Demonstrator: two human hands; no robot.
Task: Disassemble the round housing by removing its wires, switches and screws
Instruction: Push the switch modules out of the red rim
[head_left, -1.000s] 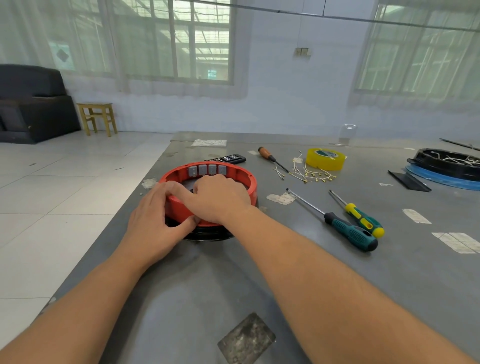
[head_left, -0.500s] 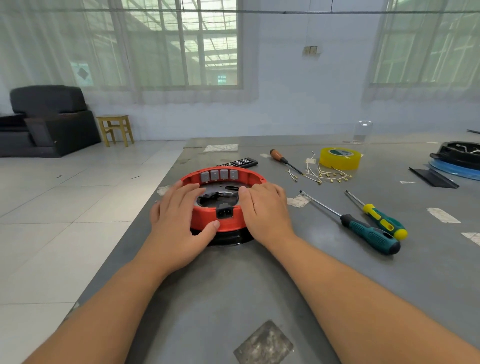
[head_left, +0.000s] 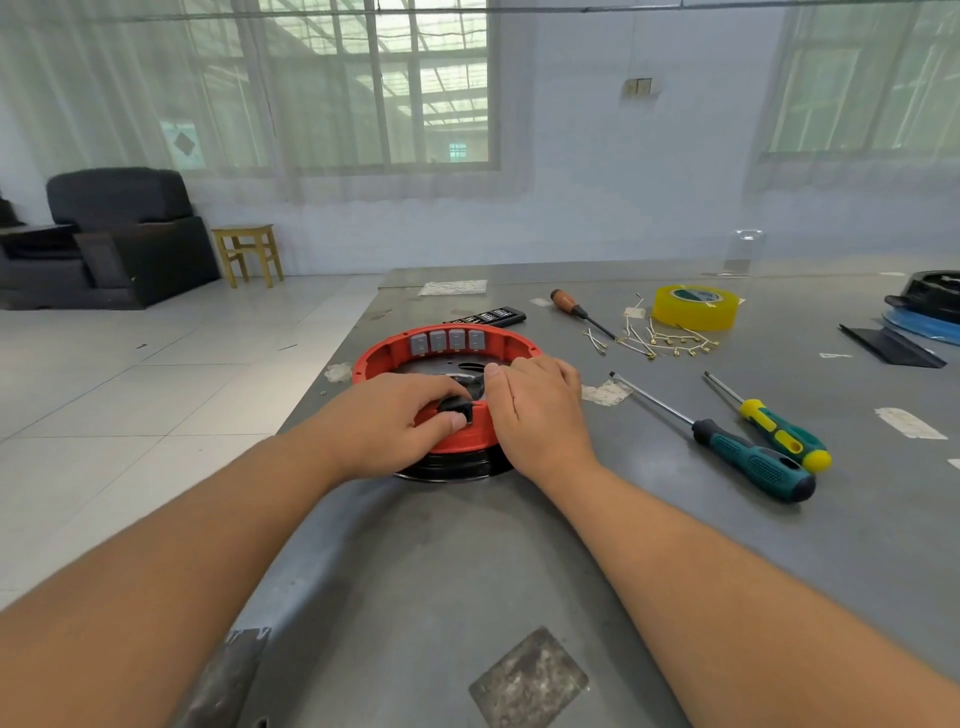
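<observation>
A round red housing (head_left: 410, 351) sits on a black base (head_left: 457, 465) near the left edge of a grey counter (head_left: 519, 545), its open ring showing a grey plate inside. Four grey switches (head_left: 448, 341) stand in a row along the inner face of its far wall, and a black socket (head_left: 457, 410) is set in the near wall.

The left hand (head_left: 387, 418) lies over the near-left rim, its fingers curled across the top and its thumb pressed against the black socket from the outside, so the socket is pinched between thumb and fingers. The right hand (head_left: 535, 405) rests on the near-right rim with fingers close together and only slightly bent, fingertips reaching over the edge into the ring; whether it actually clamps the rim cannot be told.

Behind the housing lies a black strip (head_left: 493, 315) with white markings. To the right are three screwdrivers: a wooden-handled screwdriver (head_left: 579, 310) at the back, a long dark green screwdriver (head_left: 748, 460) nearer the front and, just beside it, a shorter green and yellow screwdriver (head_left: 779, 434). A scatter of short pale wires (head_left: 660, 340) with brass ends lies in front of one roll of yellow tape (head_left: 695, 306). Scraps of white tape (head_left: 605, 391) dot the counter. At the far right edge a black part (head_left: 930, 296) rests on something blue.
</observation>
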